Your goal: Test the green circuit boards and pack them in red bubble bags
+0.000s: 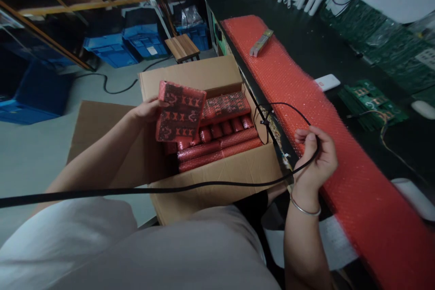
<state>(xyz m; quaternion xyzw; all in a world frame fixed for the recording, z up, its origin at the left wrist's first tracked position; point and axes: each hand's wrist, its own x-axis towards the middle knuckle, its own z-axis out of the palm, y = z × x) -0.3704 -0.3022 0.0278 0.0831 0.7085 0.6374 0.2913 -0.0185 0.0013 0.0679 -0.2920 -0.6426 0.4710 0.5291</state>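
Observation:
My left hand [146,111] grips a flat packet wrapped in red bubble wrap [180,113] and holds it tilted above an open cardboard box [217,176]. Inside the box lie several more red-wrapped packets [220,138], stacked on edge and flat. My right hand [314,158], with a bangle on its wrist, is closed on a black cable [190,186]. The cable loops up by the box's right wall and runs left across my lap, out of view.
A long strip of red bubble wrap [306,113] covers the dark bench edge, with a small boxed item [261,42] on it. Green circuit boards [370,102], a white device [326,82] and white parts lie beyond. Blue crates [132,45] and a wooden stool [183,48] stand on the floor.

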